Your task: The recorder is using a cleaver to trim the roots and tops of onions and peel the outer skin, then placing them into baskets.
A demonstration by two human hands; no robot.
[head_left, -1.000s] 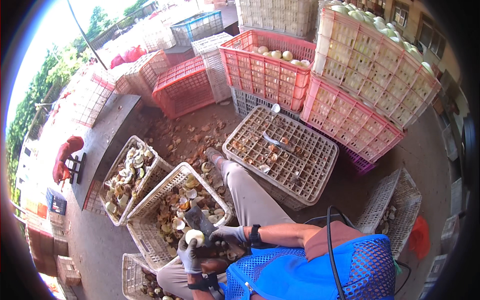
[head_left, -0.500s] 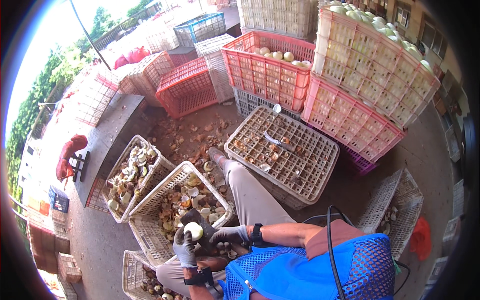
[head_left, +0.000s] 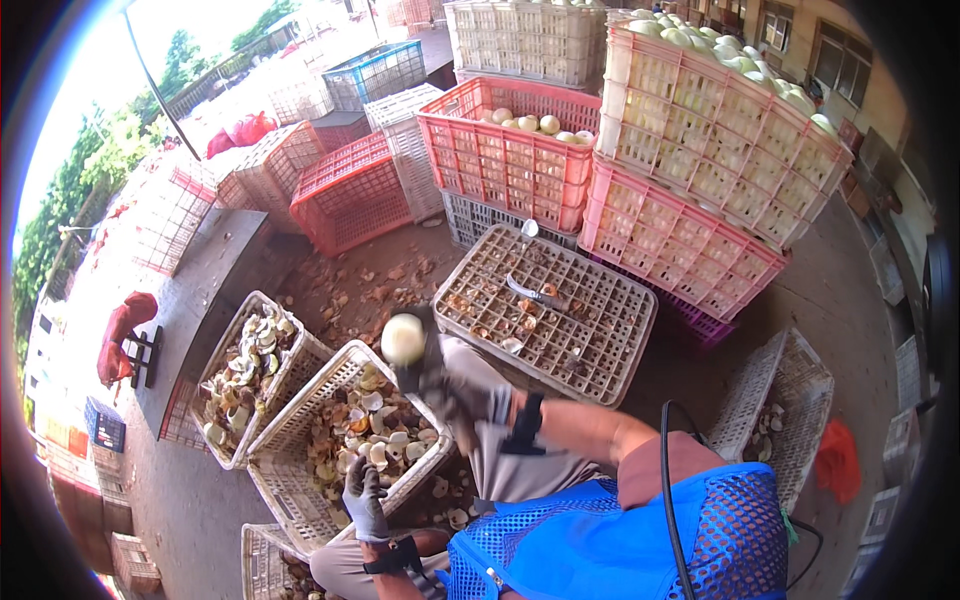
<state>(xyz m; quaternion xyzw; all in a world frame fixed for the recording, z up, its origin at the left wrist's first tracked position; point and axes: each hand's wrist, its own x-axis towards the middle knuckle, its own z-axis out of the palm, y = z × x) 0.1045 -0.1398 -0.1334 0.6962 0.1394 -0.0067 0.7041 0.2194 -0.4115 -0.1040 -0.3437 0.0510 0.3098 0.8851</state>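
Note:
My right hand (head_left: 445,392), in a dark glove and smeared by motion, is raised over the crate of peelings. At its far end is a pale, round peeled onion (head_left: 403,340), with a dark shape alongside that I cannot tell from the glove. My left hand (head_left: 364,498), in a grey glove, is empty with fingers apart, at the near edge of the white crate (head_left: 270,475) of onion skins and pale trimmings. An upturned white crate (head_left: 590,355) stands beyond my leg, bearing a curved knife (head_left: 533,291) and scraps.
Another crate (head_left: 210,395) of trimmings stands at left. Beyond the upturned crate, a red crate (head_left: 500,150) holds peeled onions, beside a tall stack (head_left: 720,130) filled with them. A tilted crate (head_left: 735,400) lies at right. Skins litter the floor. A black cable (head_left: 664,470) hangs by my side.
The onion has left my left hand and risen away from me with my right hand. My left hand has opened and stayed low. The view has shifted slightly.

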